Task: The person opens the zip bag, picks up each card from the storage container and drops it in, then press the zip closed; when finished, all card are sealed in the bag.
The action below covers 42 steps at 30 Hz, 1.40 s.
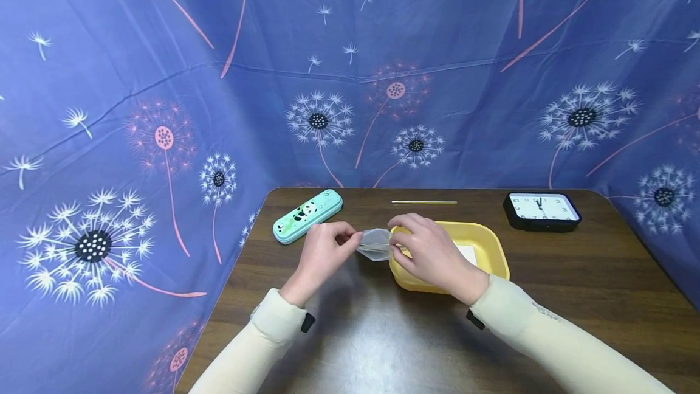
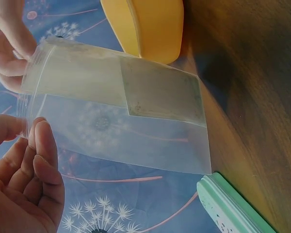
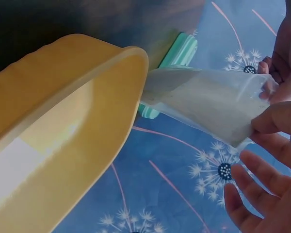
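A clear zip-top plastic bag (image 2: 121, 141) hangs between both hands, its zip edge upward. My left hand (image 1: 330, 248) pinches one end of that edge between thumb and finger. The other end is pinched by my right hand (image 1: 429, 254), whose remaining fingers spread apart in the right wrist view. A flat, pale greyish sheet (image 2: 162, 94) shows inside the bag, along the side nearer my right hand. Beside the bag stands a yellow plastic basket (image 1: 494, 254), partly covered by my right hand in the head view. Something white and flat (image 1: 468, 253) lies in it.
At the table's back left lies a mint-green pencil case (image 1: 307, 216) with a panda print. A thin pencil (image 1: 423, 202) lies near the back edge. The black-framed clock (image 1: 541, 207) is at the back right. A blue dandelion-print cloth (image 1: 465, 78) hangs behind the wooden table (image 1: 558, 284).
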Tool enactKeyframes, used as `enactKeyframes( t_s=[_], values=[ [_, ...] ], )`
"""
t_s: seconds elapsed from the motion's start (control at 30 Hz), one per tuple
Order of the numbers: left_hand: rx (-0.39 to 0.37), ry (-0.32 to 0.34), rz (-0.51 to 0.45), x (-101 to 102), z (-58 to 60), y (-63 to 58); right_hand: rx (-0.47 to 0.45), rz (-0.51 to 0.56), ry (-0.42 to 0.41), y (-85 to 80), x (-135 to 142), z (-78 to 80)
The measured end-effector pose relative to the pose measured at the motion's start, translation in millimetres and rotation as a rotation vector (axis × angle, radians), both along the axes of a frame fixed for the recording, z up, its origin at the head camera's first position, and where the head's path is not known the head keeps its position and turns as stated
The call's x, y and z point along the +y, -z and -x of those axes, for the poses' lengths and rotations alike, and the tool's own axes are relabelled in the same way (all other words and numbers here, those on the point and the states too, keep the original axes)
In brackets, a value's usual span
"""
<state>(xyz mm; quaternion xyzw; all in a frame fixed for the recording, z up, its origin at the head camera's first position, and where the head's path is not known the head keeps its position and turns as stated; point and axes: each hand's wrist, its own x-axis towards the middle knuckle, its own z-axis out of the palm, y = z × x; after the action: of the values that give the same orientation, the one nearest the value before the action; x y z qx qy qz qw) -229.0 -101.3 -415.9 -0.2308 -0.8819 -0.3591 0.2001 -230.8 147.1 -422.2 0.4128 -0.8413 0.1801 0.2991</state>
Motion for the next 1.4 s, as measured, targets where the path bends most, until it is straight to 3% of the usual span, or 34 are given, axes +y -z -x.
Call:
enactKeyframes(
  t_s=[0.5, 1.0, 1.4],
  values=[
    [0.001, 0.002, -0.001, 1, 3.5, 1.3, -0.13, -0.165, 0.068, -7.8, -18, 16.0],
    [-0.009, 0.007, 0.0, 2, 2.5, -0.6, -0.154, -0.272, 0.06, -4.6, -33, 27.9],
    [-0.013, 0.001, 0.008, 2, 1.6, -2.2, -0.136, -0.268, 0.068, -2.4, -30, 27.1]
  ],
)
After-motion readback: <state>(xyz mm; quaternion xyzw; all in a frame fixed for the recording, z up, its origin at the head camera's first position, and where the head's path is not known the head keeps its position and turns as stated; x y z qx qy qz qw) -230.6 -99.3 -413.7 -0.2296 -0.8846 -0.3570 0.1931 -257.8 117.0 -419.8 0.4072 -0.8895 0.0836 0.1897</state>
